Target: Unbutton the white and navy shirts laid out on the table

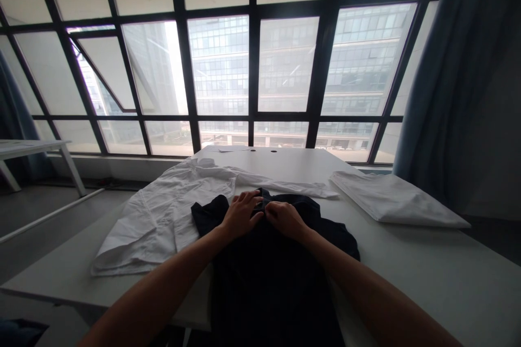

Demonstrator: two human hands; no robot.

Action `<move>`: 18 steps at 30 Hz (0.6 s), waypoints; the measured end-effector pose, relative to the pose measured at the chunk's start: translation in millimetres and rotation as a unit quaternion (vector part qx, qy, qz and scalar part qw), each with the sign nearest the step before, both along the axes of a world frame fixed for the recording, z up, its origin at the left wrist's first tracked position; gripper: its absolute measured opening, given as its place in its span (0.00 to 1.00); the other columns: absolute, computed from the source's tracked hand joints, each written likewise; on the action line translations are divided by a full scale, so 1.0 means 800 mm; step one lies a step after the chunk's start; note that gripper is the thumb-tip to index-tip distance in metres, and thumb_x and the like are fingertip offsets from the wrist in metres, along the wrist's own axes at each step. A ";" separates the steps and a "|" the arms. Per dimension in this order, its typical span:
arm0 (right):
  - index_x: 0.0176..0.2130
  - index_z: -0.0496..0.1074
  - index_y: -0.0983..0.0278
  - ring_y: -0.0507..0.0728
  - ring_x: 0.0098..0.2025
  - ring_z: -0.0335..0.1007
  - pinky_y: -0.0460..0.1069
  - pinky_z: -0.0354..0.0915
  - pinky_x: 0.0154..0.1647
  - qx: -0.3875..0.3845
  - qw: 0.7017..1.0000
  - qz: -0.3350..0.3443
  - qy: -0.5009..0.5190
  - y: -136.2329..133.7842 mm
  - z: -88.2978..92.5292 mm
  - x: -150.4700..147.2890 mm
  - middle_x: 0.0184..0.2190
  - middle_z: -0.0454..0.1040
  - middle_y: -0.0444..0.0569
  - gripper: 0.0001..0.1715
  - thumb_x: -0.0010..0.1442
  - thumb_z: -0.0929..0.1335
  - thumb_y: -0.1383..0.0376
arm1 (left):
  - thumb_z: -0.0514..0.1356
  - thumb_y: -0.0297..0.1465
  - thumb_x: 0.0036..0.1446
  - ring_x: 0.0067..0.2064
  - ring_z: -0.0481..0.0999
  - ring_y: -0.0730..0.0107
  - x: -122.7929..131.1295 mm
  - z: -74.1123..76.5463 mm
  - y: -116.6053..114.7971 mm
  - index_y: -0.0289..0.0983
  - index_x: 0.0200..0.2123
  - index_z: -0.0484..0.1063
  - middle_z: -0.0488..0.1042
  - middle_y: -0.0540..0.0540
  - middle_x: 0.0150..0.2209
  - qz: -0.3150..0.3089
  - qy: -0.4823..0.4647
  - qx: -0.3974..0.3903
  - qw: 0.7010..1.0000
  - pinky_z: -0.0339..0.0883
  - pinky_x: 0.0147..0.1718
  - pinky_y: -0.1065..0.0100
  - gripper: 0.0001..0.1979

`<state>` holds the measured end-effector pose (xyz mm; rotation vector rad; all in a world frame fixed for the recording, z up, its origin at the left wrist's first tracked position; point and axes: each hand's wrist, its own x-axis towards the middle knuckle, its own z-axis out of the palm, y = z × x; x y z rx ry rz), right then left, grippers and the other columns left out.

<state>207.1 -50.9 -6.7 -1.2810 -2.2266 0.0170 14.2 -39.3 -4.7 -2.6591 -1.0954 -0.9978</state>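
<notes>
A dark shirt [268, 271] lies spread on the white table [427, 265] in front of me. My left hand [241, 212] rests on its collar area with fingers curled onto the cloth. Right beside it, my right hand [285, 218] pinches the same spot at the neck of the dark shirt. The two hands almost touch. A white shirt [163, 211] lies unfolded to the left, one sleeve stretching behind the dark shirt.
A folded white garment [391, 200] lies at the right of the table. Large windows [252, 65] fill the far wall, with a blue curtain [459, 87] at right. Another white table [32, 147] stands at far left.
</notes>
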 end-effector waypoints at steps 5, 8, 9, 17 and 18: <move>0.33 0.74 0.63 0.53 0.31 0.70 0.46 0.59 0.33 -0.002 0.998 0.054 0.026 -0.005 -0.001 0.004 0.30 0.76 0.46 0.08 0.59 0.65 0.68 | 0.60 0.30 0.56 0.49 0.74 0.57 -0.001 -0.007 0.008 0.38 0.46 0.73 0.78 0.43 0.44 -0.017 0.056 -0.059 0.997 0.58 0.57 0.54 0.13; 0.36 0.73 0.63 0.52 0.31 0.69 0.46 0.60 0.33 0.018 0.997 0.068 0.044 -0.009 0.003 0.002 0.37 0.75 0.47 0.07 0.57 0.65 0.70 | 0.61 0.25 0.52 0.46 0.76 0.59 0.001 -0.016 0.012 0.38 0.43 0.72 0.79 0.45 0.40 -0.036 -0.002 -0.085 0.996 0.61 0.53 0.58 0.13; 0.38 0.72 0.63 0.52 0.31 0.69 0.46 0.60 0.33 0.022 0.995 0.082 0.050 -0.010 0.004 0.002 0.41 0.75 0.48 0.09 0.56 0.65 0.71 | 0.61 0.24 0.50 0.45 0.76 0.61 0.002 -0.018 0.013 0.38 0.42 0.70 0.78 0.46 0.40 -0.046 -0.026 -0.092 0.994 0.62 0.53 0.59 0.14; 0.46 0.70 0.63 0.57 0.39 0.72 0.48 0.63 0.39 -0.027 0.996 0.084 0.001 -0.008 0.010 0.007 0.41 0.75 0.49 0.17 0.55 0.66 0.70 | 0.62 0.24 0.48 0.42 0.77 0.63 0.003 -0.018 0.013 0.39 0.41 0.68 0.79 0.48 0.38 -0.068 -0.096 -0.134 0.984 0.63 0.50 0.62 0.15; 0.45 0.71 0.63 0.57 0.39 0.72 0.48 0.63 0.40 -0.038 0.996 0.082 -0.017 -0.008 0.011 0.008 0.42 0.75 0.49 0.16 0.55 0.67 0.70 | 0.62 0.24 0.48 0.42 0.77 0.63 0.003 -0.017 0.012 0.39 0.39 0.69 0.79 0.48 0.38 -0.070 -0.086 -0.136 0.985 0.62 0.50 0.62 0.12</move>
